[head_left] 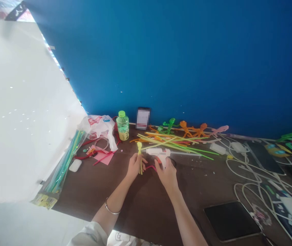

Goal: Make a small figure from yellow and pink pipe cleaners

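Observation:
My left hand (135, 166) is closed round a small yellow pipe-cleaner figure (139, 147), its round head up and its thin strands hanging below my fingers. In my right hand (168, 172) is a white hot glue gun (163, 157), gripped by the handle. The gun's nozzle points left, close to the yellow figure; I cannot tell whether they touch. A clear glue stick (186, 154) sticks out of the gun's back, to the right. Just behind both hands lies a loose pile of yellow, orange and green pipe cleaners (172, 139).
Along the blue wall stand a green-capped bottle (123, 128), a phone (143, 118) and several finished pipe-cleaner figures (185, 128). At left are a plastic bag (101, 124), a packet of pipe cleaners (61, 167) and a white case (75, 165). A tablet (232, 220) and tangled white cables (253, 184) lie right.

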A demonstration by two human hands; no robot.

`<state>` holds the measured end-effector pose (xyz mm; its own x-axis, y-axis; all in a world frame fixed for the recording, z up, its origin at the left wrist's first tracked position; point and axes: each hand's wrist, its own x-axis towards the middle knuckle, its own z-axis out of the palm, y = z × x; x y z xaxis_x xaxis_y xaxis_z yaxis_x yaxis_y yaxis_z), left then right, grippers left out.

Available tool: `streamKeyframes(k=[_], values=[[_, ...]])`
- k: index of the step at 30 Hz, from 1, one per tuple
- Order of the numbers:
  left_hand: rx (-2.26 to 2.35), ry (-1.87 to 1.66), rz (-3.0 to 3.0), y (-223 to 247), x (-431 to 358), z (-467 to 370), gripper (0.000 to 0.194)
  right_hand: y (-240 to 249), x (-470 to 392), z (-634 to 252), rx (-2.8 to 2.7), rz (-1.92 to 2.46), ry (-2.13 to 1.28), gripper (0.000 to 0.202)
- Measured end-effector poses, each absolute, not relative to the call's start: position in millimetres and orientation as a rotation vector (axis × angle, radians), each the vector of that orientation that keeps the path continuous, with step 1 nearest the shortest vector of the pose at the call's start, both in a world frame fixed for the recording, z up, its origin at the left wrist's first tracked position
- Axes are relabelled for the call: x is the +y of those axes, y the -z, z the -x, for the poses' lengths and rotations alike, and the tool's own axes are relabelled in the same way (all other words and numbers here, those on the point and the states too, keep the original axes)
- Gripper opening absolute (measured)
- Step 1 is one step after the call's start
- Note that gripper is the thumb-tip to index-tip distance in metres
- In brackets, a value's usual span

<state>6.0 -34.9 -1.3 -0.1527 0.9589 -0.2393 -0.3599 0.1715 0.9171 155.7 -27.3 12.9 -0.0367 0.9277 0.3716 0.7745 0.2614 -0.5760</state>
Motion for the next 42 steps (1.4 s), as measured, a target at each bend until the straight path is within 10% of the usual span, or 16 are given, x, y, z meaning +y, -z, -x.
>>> streamKeyframes(k=[42], values=[[1.182, -1.323, -0.718, 1.5, -35.8, -6.0, 0.040, -10.2, -29.1, -153.0, -1.842, 1.489, -0.253, 0.024]])
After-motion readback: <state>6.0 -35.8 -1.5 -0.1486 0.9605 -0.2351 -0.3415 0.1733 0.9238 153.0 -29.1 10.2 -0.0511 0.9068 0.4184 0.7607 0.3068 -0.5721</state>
